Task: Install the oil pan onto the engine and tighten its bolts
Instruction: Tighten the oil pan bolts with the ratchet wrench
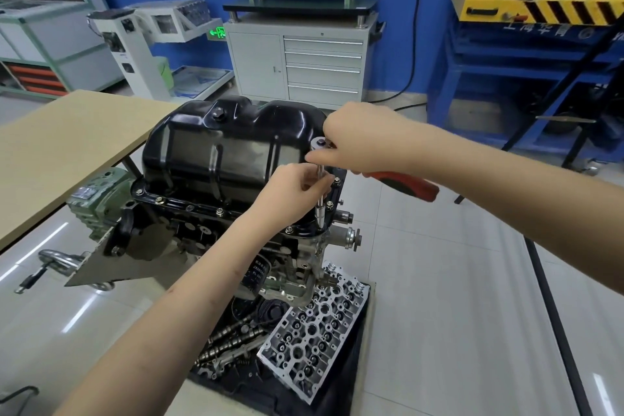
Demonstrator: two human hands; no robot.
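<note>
**Tightening a bolt at the pan's right corner**

From the head camera: the black oil pan (229, 152) already sits on the engine (202, 233), with bolts along its near rim. Your right hand (358, 138) wraps the head of the ratchet (401, 183), its red handle pointing right, ready to swing. Your left hand (290, 192) pinches the extension bar (319, 192), likely keeping the socket square on the bolt. Below lies a cylinder head (317, 328) on a dark mat over pale floor tiles; a wooden table (67, 145) stands left.
</note>
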